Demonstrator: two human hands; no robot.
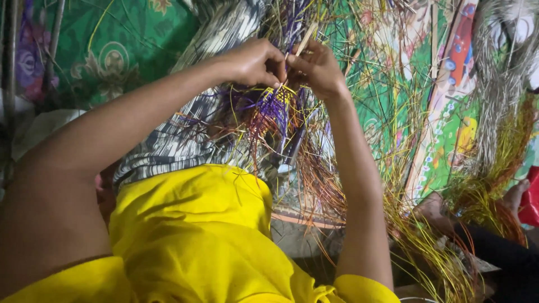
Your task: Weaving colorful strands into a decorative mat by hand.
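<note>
- Nearest to you is your yellow garment (191,235), filling the bottom of the view, with both your forearms rising from it towards the middle top.
- Over your lap lies a black-and-white patterned cloth (168,146), which runs from the yellow garment up past your left hand.
- On that cloth, just below your hands, sits the woven piece (275,106), a small knot of purple and yellow strands with loose ends fanning out all round it.
- A dark slim tool (293,147) lies among the strands just under the woven piece; what it is exactly cannot be told.
- Your left hand (255,60) is closed into a loose fist, its fingertips pinched on strands at the top of the woven piece.
- Your right hand (317,67) is curled shut too, touching the left at the fingertips, and it grips a pale flat strip (305,40) that pokes up and to the right between the two hands.
- Orange and yellow loose strands (337,185) spill down to the right of your right forearm.
- At the lower right, another person's foot (514,196) rests near a bundle of yellow-green fibres (488,179).
- Further out, a bright printed mat (449,123) in green covers the floor to the right.
- At the far left a green patterned fabric (112,50) lies beyond your left arm, and at the far right top hangs a bundle of grey fibres (499,67).
</note>
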